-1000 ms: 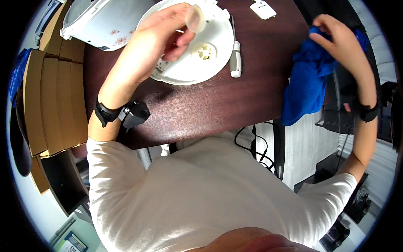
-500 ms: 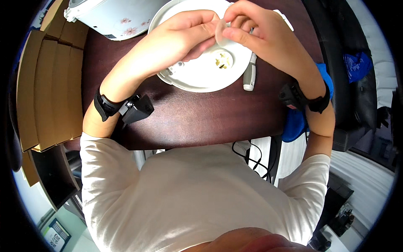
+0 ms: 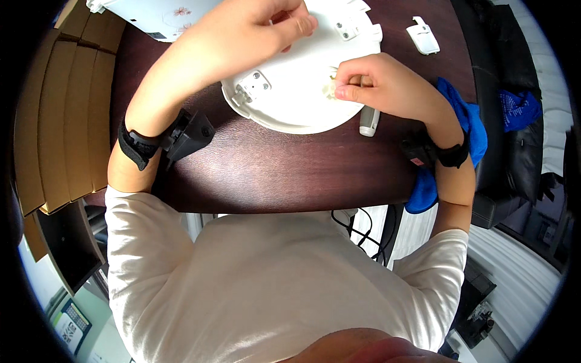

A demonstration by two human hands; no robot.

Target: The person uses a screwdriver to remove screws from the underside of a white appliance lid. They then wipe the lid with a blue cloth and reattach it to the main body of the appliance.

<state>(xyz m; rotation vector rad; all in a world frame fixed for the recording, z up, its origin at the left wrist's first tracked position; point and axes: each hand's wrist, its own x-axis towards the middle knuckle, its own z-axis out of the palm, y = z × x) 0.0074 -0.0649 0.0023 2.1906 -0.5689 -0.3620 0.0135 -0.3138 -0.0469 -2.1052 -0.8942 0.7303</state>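
A round white plastic lid (image 3: 296,118) lies on the dark table, its fittings facing up. Above its far left part is my left hand (image 3: 266,30), thumb and fingers pinched together; whatever they hold, if anything, is hidden. My right hand (image 3: 384,85) is closed too, its fingertips at the small opening with pale yellow edges (image 3: 330,88) near the lid's right side. What they grip there cannot be made out. Partly under my right hand, a grey-and-white handle (image 3: 368,123) sits beside the lid. The translucent disc is not visible.
A white appliance body with pink flowers (image 3: 160,18) stands at the far left, beside cardboard boxes (image 3: 63,115). To the far right lies a small white plastic piece (image 3: 425,40). A blue cloth (image 3: 466,115) hangs at the table's right edge, near a black couch (image 3: 514,145).
My hands have come apart from the translucent disc they both held. The right has lowered to the lid's opening; the left has moved up and left. The view has shifted slightly.
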